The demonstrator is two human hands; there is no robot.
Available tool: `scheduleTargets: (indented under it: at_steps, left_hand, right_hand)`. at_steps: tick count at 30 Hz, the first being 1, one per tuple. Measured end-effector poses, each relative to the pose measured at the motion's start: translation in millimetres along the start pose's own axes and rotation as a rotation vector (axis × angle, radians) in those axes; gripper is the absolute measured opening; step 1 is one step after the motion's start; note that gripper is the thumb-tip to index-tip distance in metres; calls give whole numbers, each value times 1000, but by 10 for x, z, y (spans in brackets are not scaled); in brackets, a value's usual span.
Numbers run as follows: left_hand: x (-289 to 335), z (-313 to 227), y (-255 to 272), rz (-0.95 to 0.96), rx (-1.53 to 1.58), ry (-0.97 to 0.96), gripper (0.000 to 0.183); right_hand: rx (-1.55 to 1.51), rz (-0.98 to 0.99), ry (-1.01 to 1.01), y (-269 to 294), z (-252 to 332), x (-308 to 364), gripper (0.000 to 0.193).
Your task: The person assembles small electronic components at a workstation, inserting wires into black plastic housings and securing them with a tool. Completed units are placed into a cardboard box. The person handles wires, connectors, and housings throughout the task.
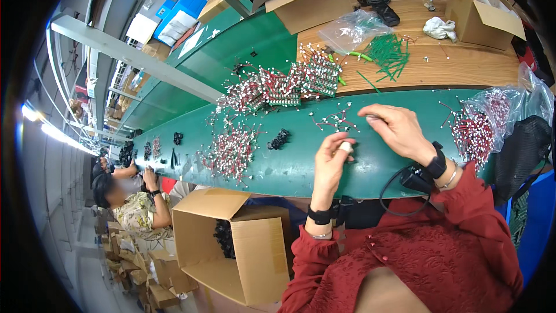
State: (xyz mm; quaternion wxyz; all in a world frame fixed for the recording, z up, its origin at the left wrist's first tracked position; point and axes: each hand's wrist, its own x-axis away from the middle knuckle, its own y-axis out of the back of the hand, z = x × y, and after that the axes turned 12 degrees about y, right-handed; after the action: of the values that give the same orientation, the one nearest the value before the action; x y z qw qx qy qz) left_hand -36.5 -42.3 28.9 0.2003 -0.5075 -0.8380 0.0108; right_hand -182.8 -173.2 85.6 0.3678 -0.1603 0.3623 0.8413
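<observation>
Over the green work surface [301, 165], my left hand [329, 165] has its fingers curled in toward the thumb. A small white piece [346, 146] shows at its fingertips; whether it is held or worn on the thumb I cannot tell. My right hand [401, 132] is just right of it and higher, fingers bent and pinched, with a small dark bit at the tips too small to name. Just beyond both hands lies a small loose group of red wires with white connectors [336, 120]. The hands do not touch each other.
Wire heaps lie left [231, 152] and right [472, 133], the latter by a plastic bag [521, 101]. Wired circuit boards [284, 90], green strips [388, 55] and a black cable bundle [278, 139] lie around. An open carton [263, 261] stands below; a co-worker [136, 206] sits left.
</observation>
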Motion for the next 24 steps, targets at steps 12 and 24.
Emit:
scheduleTargets:
  at_steps: [12,24]
  left_hand:
    - [95,97,316,51,604,-89,22]
    - [12,107,119,-197,145,-140,25]
  right_hand:
    - [272,335,-45,-782,-292,-139,23]
    - [-53,181,68,-637,-338,-106,9]
